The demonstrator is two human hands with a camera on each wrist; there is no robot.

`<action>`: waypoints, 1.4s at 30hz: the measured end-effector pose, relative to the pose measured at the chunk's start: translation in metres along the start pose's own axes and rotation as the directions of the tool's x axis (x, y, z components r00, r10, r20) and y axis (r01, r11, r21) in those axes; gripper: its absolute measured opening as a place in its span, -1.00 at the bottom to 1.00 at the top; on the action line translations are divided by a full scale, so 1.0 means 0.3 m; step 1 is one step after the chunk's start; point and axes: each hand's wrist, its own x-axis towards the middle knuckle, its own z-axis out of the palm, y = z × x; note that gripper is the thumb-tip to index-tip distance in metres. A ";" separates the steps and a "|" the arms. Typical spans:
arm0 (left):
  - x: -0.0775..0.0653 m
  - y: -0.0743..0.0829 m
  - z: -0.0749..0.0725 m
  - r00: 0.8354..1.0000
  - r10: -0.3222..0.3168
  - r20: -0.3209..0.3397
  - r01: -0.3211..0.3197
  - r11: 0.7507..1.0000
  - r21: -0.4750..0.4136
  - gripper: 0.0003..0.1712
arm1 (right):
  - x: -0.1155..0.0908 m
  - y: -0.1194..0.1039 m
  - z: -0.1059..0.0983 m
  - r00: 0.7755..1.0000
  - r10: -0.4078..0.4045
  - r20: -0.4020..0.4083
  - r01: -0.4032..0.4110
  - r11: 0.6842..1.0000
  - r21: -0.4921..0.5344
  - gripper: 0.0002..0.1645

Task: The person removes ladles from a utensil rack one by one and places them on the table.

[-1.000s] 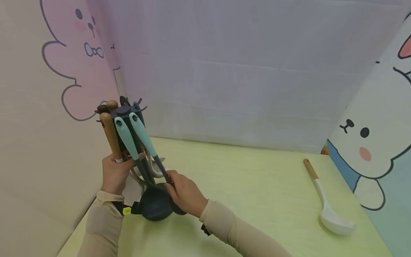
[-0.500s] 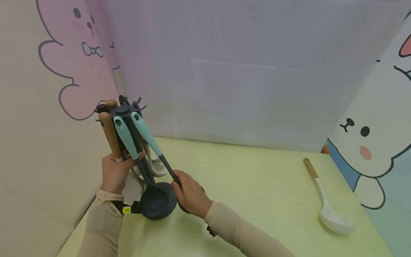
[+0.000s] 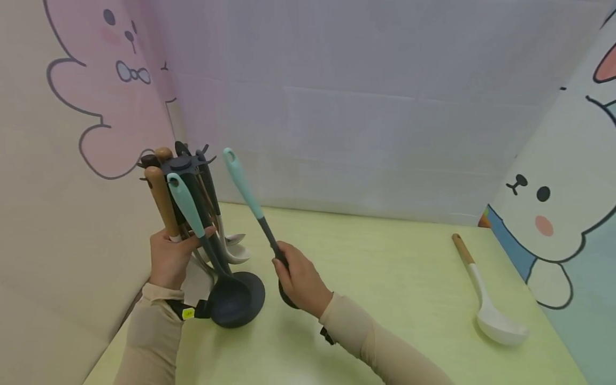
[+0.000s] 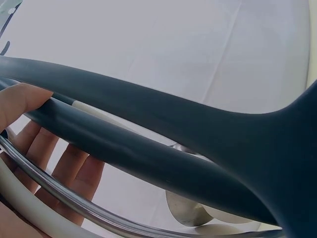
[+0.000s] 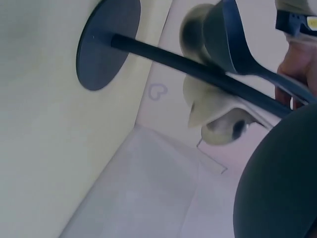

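A dark utensil stand [image 5: 163,58] with a hooked top and round base [image 5: 96,64] stands at the left of the head view. My left hand [image 3: 170,259] grips its pole [image 4: 148,158], thumb in front and fingers behind. On the near side hangs a teal-handled ladle [image 3: 231,302] with a dark bowl. My right hand [image 3: 303,278] grips a teal-handled cooking spoon [image 3: 243,184] low on its dark shaft, apart from the stand and to its right. The spoon's handle points up and leans left. Its dark rounded head [image 5: 282,178] is mostly hidden by my hand in the head view.
Wooden-handled utensils [image 3: 160,195] and pale ladles [image 3: 237,254] hang around the stand. A white ladle with a wooden handle [image 3: 491,315] lies on the green table [image 3: 385,283] at the right. Printed cloth walls [image 3: 337,133] rise behind and at both sides.
The teal-handled spoon has come off the stand's hook, and my right hand has carried it to the right. My left hand keeps its grip on the pole.
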 end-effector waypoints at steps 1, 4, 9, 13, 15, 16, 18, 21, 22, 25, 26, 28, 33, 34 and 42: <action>0.000 0.001 -0.001 1.000 0.000 -0.003 0.000 1.000 0.000 -0.81 | 0.003 0.006 -0.010 1.000 0.001 -0.014 -0.001 1.000 0.001 -0.69; -0.001 0.002 -0.006 1.000 -0.002 -0.012 0.002 1.000 0.004 -0.80 | 0.010 0.026 -0.044 0.999 0.014 -0.051 -0.015 1.000 -0.005 -0.70; 0.001 -0.002 -0.013 1.000 0.016 -0.017 -0.016 1.000 -0.010 -0.77 | 0.013 0.074 -0.108 0.991 0.064 -0.121 -0.065 0.998 -0.003 -0.66; 0.005 -0.010 -0.015 0.999 0.034 -0.028 -0.035 0.999 -0.025 -0.75 | 0.005 0.121 -0.173 0.977 0.130 -0.169 -0.130 0.991 0.008 -0.64; 0.006 -0.012 -0.014 0.999 0.031 -0.026 -0.032 0.999 -0.030 -0.75 | -0.005 0.149 -0.211 0.967 0.161 -0.198 -0.164 0.986 0.002 -0.64; 0.006 -0.013 -0.014 0.999 0.027 -0.023 -0.028 0.999 -0.030 -0.76 | -0.012 0.165 -0.231 0.961 0.175 -0.214 -0.181 0.983 -0.008 -0.64; 0.006 -0.013 -0.011 0.999 0.029 -0.014 -0.029 0.999 -0.025 -0.76 | -0.029 0.200 -0.273 0.947 0.204 -0.247 -0.218 0.976 -0.030 -0.64; 0.005 -0.011 -0.007 1.000 0.019 -0.007 -0.019 1.000 -0.016 -0.77 | -0.063 0.253 -0.338 0.920 0.263 -0.291 -0.290 0.955 -0.055 -0.63; 0.004 -0.009 -0.006 1.000 0.019 -0.009 -0.019 1.000 -0.009 -0.78 | -0.075 0.269 -0.360 0.909 0.289 -0.302 -0.322 0.945 -0.065 -0.62; 0.002 -0.006 -0.004 1.000 -0.002 -0.016 0.002 1.000 0.004 -0.79 | -0.116 0.321 -0.423 0.870 0.375 -0.320 -0.422 0.902 -0.088 -0.60; 0.002 -0.005 -0.004 1.000 -0.009 -0.018 0.010 1.000 0.011 -0.79 | -0.131 0.338 -0.443 0.857 0.405 -0.320 -0.456 0.884 -0.102 -0.59; 0.001 -0.004 -0.004 1.000 -0.009 -0.021 0.010 1.000 0.016 -0.79 | -0.163 0.372 -0.483 0.833 0.457 -0.313 -0.514 0.848 -0.129 -0.59; 0.002 -0.008 -0.005 0.999 0.027 -0.017 -0.027 1.000 -0.008 -0.78 | -0.250 0.436 -0.573 0.770 0.584 -0.258 -0.633 0.751 -0.190 -0.56; 0.002 -0.009 -0.005 0.999 0.031 -0.017 -0.031 0.999 -0.011 -0.77 | -0.268 0.446 -0.590 0.752 0.613 -0.242 -0.657 0.728 -0.195 -0.55; 0.001 -0.009 0.001 1.000 0.022 -0.019 -0.022 1.000 -0.013 -0.78 | -0.406 0.513 -0.676 0.636 0.763 -0.118 -0.763 0.598 -0.247 -0.48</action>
